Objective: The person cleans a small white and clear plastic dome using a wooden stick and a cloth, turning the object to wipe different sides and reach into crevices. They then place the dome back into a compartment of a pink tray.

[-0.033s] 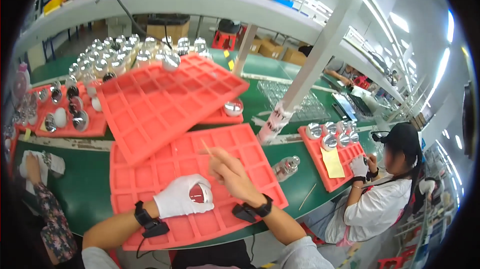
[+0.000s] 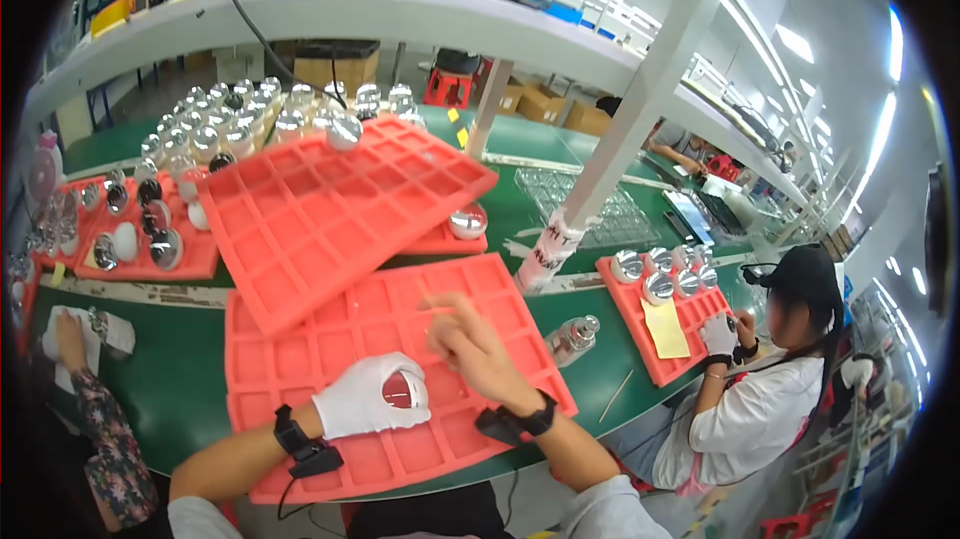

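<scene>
My left hand [image 2: 365, 397], in a white glove, is closed round a shiny domed piece [image 2: 399, 390] whose mirrored face reflects red. It rests low over a red foam tray [image 2: 290, 339] with square pockets. Just right of it, my bare right hand [image 2: 480, 354] is raised above the tray, fingers bent and thumb side toward the left hand. A thin wooden stick showed between its fingertips a moment ago; now the stick is hard to make out. Both wrists wear black straps with small dark boxes.
A second red tray [image 2: 340, 219] lies tilted behind, a mirrored bulb [image 2: 344, 132] on its far edge. Many shiny bulbs [image 2: 205, 139] stand back left. A clear bottle [image 2: 572, 339] and loose stick [image 2: 616, 397] lie right. A post [image 2: 610, 159] rises there; co-workers sit either side.
My right hand has shifted slightly to the right, and its stick no longer shows clearly. The left hand keeps hold of the domed piece. The whole view has moved a little.
</scene>
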### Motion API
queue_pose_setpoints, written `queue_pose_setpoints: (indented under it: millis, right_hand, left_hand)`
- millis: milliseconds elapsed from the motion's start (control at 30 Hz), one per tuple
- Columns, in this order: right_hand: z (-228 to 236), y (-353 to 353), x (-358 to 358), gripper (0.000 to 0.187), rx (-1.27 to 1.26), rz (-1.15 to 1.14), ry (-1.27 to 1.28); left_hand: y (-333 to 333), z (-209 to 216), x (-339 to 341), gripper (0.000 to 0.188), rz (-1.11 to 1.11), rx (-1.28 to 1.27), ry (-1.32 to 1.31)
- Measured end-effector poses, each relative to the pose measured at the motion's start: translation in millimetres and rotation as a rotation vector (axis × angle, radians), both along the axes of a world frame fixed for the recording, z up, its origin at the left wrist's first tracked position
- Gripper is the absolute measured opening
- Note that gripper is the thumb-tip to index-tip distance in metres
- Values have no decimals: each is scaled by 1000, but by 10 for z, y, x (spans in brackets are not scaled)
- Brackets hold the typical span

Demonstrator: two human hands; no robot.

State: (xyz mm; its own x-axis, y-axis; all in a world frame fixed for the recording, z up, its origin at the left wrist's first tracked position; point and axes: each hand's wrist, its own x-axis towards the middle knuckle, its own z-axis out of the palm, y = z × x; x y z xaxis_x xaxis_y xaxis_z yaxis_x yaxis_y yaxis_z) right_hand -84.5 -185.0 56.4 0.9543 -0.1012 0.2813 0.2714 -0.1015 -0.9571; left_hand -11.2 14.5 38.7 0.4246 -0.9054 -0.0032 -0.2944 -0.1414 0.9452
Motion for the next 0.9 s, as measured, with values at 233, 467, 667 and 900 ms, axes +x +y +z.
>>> queue_pose_setpoints:
  millis: [233, 467, 667, 900]
  right_hand:
    - [394, -791, -683, 27, -466, -388, -38]
    - [-100, -1897, -1703, 23, -430, -1068, 271]
    - [-899, -2056, -2254, 18, -1011, -1120, 568]
    - [-928, -1801, -1897, 16, -1085, -1047, 524]
  left_hand:
    - [-142, -112, 61, 44, -68, -70, -81]
    - [-215, -100, 94, 45, 41, 10, -64]
    - [-173, -137, 49, 44, 27, -11, -69]
    - [-155, -136, 57, 46, 46, -11, -54]
